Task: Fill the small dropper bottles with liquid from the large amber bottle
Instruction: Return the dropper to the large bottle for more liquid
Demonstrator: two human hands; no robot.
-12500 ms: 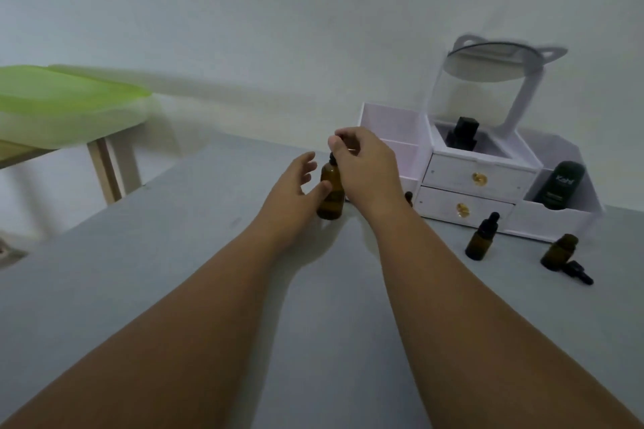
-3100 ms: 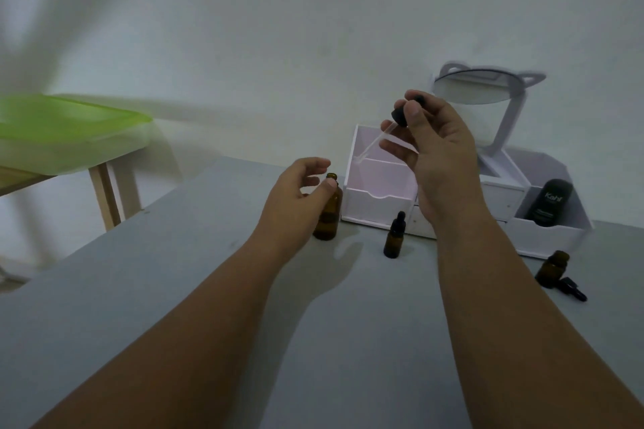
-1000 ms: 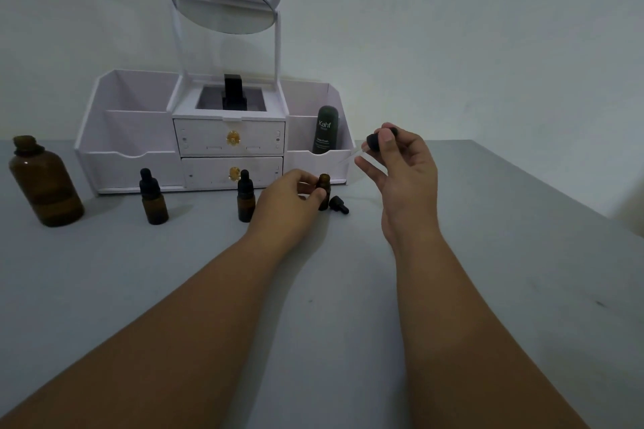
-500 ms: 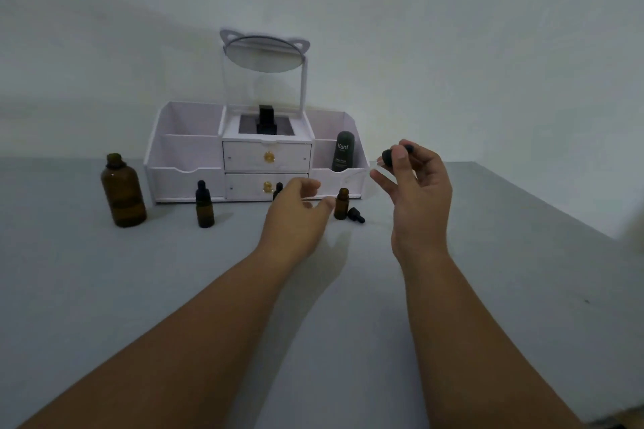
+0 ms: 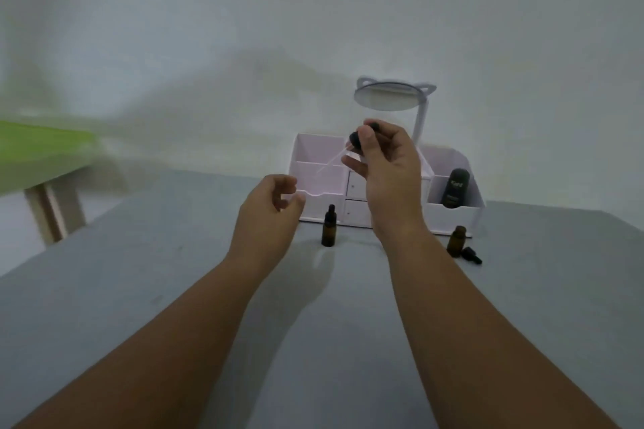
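My right hand (image 5: 390, 178) is raised in front of the organizer and pinches the black bulb of a dropper (image 5: 356, 142). Its glass pipette slants down to the left. My left hand (image 5: 266, 216) hovers over the table left of a capped small amber bottle (image 5: 329, 227), fingers loosely curled with nothing visible in them. An uncapped small amber bottle (image 5: 456, 241) stands at the right with a loose black dropper cap (image 5: 472, 254) lying beside it. The large amber bottle is not visible; it may be hidden behind my left hand.
A white drawer organizer (image 5: 453, 216) with a round mirror (image 5: 390, 98) stands at the back of the grey table (image 5: 331, 324). A dark tube (image 5: 454, 186) stands in its right compartment. A green-topped wooden table (image 5: 41, 150) is at the far left.
The view has swung left. My right hand has lifted the dropper higher, in front of the organizer. My left hand has left the uncapped small bottle and moved left past the capped one.
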